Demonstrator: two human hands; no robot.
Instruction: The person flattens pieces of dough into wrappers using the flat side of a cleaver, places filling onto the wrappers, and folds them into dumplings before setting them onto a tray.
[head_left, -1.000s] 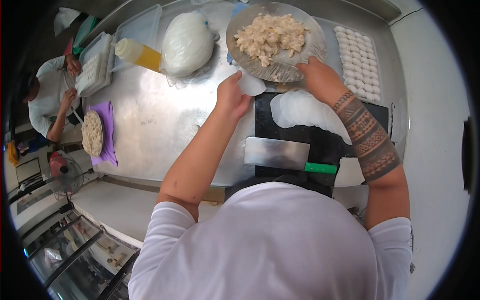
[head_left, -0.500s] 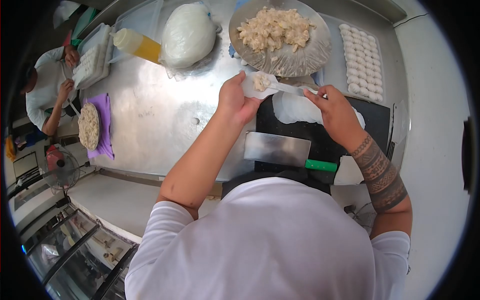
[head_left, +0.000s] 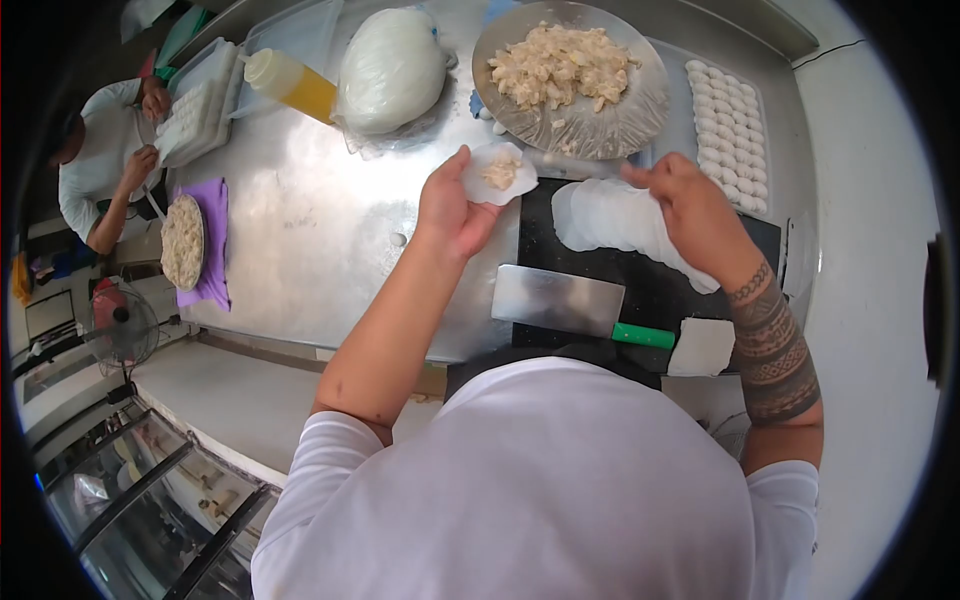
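Observation:
My left hand [head_left: 452, 205] holds a round white dumpling wrapper [head_left: 477, 182] across its fingers, thumb raised beside it. A lump of pale, chunky filling [head_left: 501, 172] lies on the wrapper's middle. Over the right side of the black board [head_left: 540, 235] is my right hand [head_left: 690, 215], its index finger pointing left and blurred. Whether it holds a spatula cannot be made out. Below that hand, overlapping wrappers [head_left: 605, 218] lie fanned on the board. A wide metal bowl [head_left: 600, 135], partly lined with clear plastic, holds more filling [head_left: 562, 65] just beyond both hands.
A cleaver [head_left: 560, 300] with a green handle lies at the board's near edge, beside a white cloth [head_left: 702, 347]. Rows of dumplings [head_left: 727, 130] fill a tray at right. A wrapped white mass [head_left: 392, 70] and oil bottle [head_left: 290, 85] stand behind. A co-worker [head_left: 105, 150] works at far left.
My right hand has drawn back from the wrapper, and the white spatula no longer touches the filling. My left hand has shifted slightly left and down with the wrapper.

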